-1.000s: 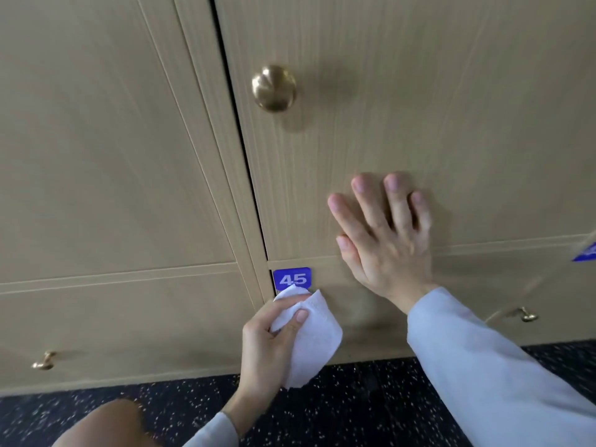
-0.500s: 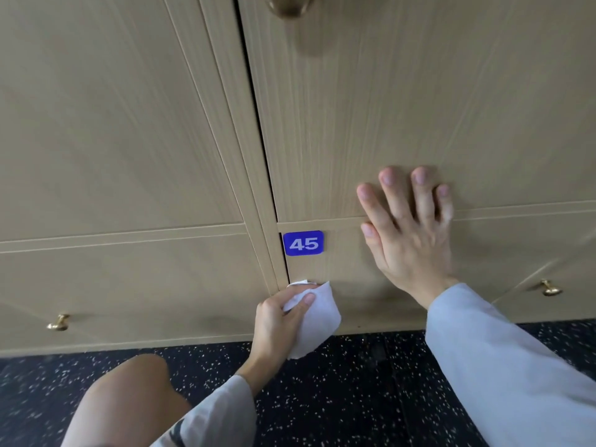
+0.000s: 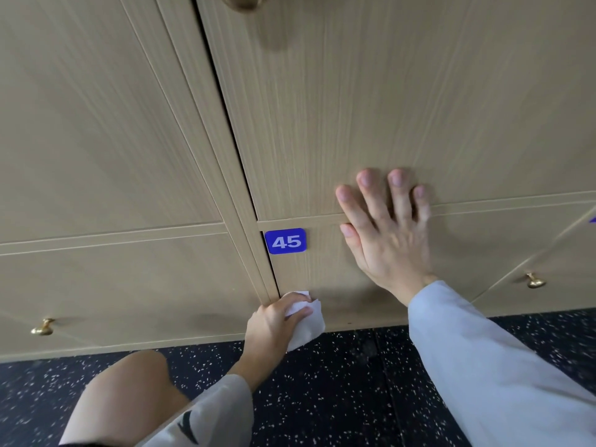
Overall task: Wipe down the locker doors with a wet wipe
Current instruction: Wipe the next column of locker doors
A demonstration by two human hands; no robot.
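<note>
Head view, looking down a bank of tan wood-grain lockers to a dark speckled floor [image 3: 338,398].

Left hand [image 3: 274,321]: low centre, about 6 o'clock from the blue number plate [image 3: 285,241] reading 45. Fingers and thumb curled round a crumpled white wet wipe [image 3: 304,324], pinching it against the bottom left corner of the lower locker door [image 3: 354,285], right at the dark gap along that door's left edge. Loose end of the wipe hangs toward 5 o'clock from the hand, down over the door's bottom edge.

Right hand [image 3: 387,233]: at 3 o'clock from the plate, near it but apart. Fingers straight and spread, palm flat to the wood, holding nothing. Fingertips reach past the horizontal seam onto the upper locker door [image 3: 387,91]; heel of the hand lies on the lower door. Pale blue sleeve [image 3: 500,366] runs off toward 5 o'clock.

Brass knobs: one cut by the top edge at 12 o'clock [image 3: 243,1], a small one at 8 o'clock on the left neighbour door [image 3: 42,327], another at 3 o'clock on the right neighbour [image 3: 534,280].

A bare knee [image 3: 129,391] at 7 o'clock, above the floor.
</note>
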